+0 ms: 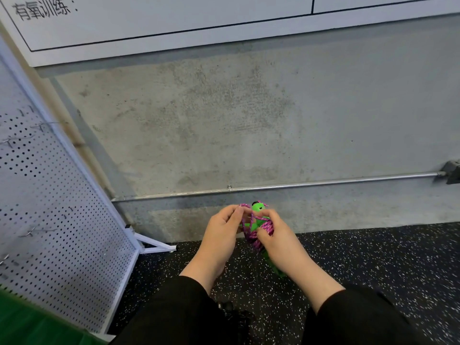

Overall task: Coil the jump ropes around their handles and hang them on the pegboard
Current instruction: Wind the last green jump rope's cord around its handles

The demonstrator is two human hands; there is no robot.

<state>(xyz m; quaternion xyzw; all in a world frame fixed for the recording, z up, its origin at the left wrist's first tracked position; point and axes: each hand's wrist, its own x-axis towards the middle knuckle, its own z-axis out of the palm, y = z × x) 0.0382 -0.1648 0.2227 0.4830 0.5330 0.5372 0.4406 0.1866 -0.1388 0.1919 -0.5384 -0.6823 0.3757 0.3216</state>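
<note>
I hold a jump rope with green handles (258, 212) in front of me, low over the floor. Its pink cord (257, 236) is wound in several turns around the handles. My right hand (278, 239) grips the coiled bundle from the right, and a green handle end sticks out below it. My left hand (222, 231) pinches a stretch of the pink cord at the top left of the bundle. The white pegboard (54, 220) stands at the left, leaning, with a few bare metal hooks (37, 231) on it.
A concrete wall with a metal pipe (273, 187) running along it is straight ahead. The floor is black speckled rubber (373, 265). A dark coiled thing (236, 313) lies between my sleeves. Something green (29, 322) fills the bottom left corner.
</note>
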